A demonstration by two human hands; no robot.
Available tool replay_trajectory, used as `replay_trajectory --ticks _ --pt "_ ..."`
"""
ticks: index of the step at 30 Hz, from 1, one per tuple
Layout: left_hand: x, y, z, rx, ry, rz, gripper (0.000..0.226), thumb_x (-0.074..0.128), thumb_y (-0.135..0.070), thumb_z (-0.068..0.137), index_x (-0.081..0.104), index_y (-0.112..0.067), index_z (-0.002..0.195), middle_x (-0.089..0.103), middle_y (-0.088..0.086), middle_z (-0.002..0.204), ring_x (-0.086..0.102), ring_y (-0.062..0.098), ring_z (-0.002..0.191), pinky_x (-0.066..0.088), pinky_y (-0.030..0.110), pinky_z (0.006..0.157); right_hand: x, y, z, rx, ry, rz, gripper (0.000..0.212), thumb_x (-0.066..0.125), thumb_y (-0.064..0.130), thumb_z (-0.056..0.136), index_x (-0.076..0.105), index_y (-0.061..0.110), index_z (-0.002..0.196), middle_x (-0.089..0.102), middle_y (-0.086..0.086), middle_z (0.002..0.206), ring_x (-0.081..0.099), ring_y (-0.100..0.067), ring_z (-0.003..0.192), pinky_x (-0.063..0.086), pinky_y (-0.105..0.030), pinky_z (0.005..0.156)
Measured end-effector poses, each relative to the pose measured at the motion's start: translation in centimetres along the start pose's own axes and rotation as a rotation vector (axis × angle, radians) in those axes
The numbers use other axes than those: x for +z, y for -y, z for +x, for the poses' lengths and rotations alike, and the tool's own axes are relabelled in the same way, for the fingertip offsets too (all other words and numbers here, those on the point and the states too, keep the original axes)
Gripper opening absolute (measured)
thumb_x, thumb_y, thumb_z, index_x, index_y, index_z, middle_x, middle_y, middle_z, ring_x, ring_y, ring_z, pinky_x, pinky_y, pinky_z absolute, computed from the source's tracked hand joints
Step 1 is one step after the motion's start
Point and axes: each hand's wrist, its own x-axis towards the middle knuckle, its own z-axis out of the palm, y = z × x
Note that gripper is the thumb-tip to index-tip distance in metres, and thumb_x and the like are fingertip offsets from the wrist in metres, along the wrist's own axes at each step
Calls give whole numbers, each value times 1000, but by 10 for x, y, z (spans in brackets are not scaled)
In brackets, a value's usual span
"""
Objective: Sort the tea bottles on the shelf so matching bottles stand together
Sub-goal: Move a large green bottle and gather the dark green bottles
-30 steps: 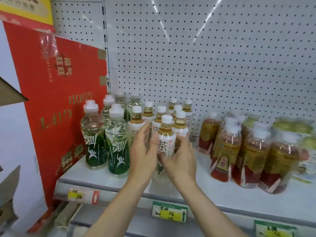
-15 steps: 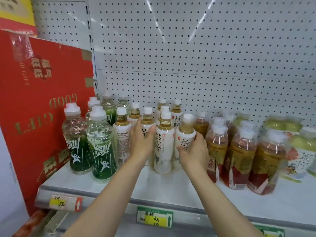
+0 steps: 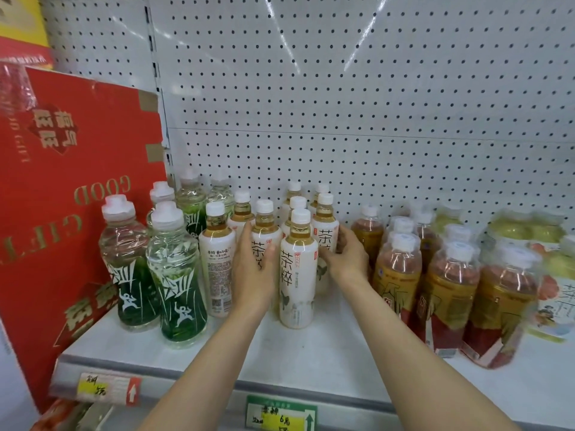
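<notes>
Several white-labelled tea bottles stand in a cluster at the shelf's middle; one (image 3: 296, 272) stands in front between my hands. My left hand (image 3: 253, 270) wraps a white-labelled bottle (image 3: 264, 231) on the cluster's left side. My right hand (image 3: 345, 256) grips another white-labelled bottle (image 3: 325, 227) on the right side. Green-labelled clear bottles (image 3: 175, 275) stand together at the left. Amber bottles with red and gold labels (image 3: 448, 290) are grouped at the right. Pale green bottles (image 3: 525, 231) sit at the far right, blurred.
A red gift carton (image 3: 62, 197) leans against the shelf's left end. White pegboard (image 3: 342, 104) backs the shelf. The white shelf (image 3: 326, 353) has a front rail with price tags (image 3: 280, 415). A bottle with an illustrated label (image 3: 557, 306) stands at the far right.
My right hand has pushed its white-labelled bottle back into the cluster, away from the amber bottles. My left hand stays on its bottle. The view has shifted slightly.
</notes>
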Motion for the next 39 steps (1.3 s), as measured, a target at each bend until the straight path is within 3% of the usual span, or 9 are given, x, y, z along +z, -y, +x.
replay_trajectory --ticks 2,4,6,10,15,22,32,36,39 --pt "1 3 0 -41 -14 2 67 50 -43 102 19 -32 159 22 -11 165 18 15 153 22 44 122 -2 1 -6 -6 -2 68 57 71 23 93 49 20 146 60 0 141 55 -17 129 44 -30 102" --pt "3 5 0 -70 -24 19 64 51 -40 102 22 -28 159 28 -8 164 23 19 152 25 44 121 -4 3 -25 -8 -58 137 64 60 49 96 40 25 153 50 5 151 48 -10 133 39 -32 108" --pt "5 8 -1 -77 -37 46 61 51 -37 102 27 -28 158 32 -6 162 28 22 150 28 45 120 -2 1 -53 -61 -29 176 81 63 68 84 38 32 152 47 15 150 46 -4 133 39 -34 111" --pt "6 12 -1 -115 -68 68 60 56 -37 100 32 -28 155 40 -4 158 38 25 145 35 50 116 19 -22 -84 -111 91 -72 92 87 44 68 40 35 147 51 17 139 47 -5 129 44 -37 109" --pt "4 14 -2 -90 -32 73 58 66 -42 94 39 -31 143 56 -5 143 54 22 130 46 52 106 17 -29 -76 -96 3 -190 85 87 27 75 44 27 148 56 7 143 48 -16 133 45 -47 109" --pt "24 7 -1 -90 88 45 55 68 -38 93 40 -32 139 61 -7 125 61 19 115 53 49 97 7 -28 -54 -1 -127 -215 79 83 21 80 43 25 148 60 2 140 55 -23 129 48 -42 103" --pt "41 -7 3 -32 139 157 63 63 -37 96 34 -23 150 54 0 146 51 23 133 42 35 99 10 -20 -43 59 -130 -126 80 77 21 86 34 23 154 57 -5 143 55 -29 131 47 -45 105" --pt "1 -18 -20 354 -244 319 67 62 -39 96 35 -15 152 43 10 150 37 25 139 31 34 111 7 -15 -55 -8 -133 -83 84 79 26 85 32 23 155 52 -1 147 50 -24 135 43 -43 108" --pt "-24 -24 0 336 -422 385 75 55 -42 98 23 -11 157 29 13 160 23 27 148 18 34 117 4 -9 -65 -50 -115 -86 84 78 27 87 31 19 155 42 -1 154 39 -20 142 32 -36 114"
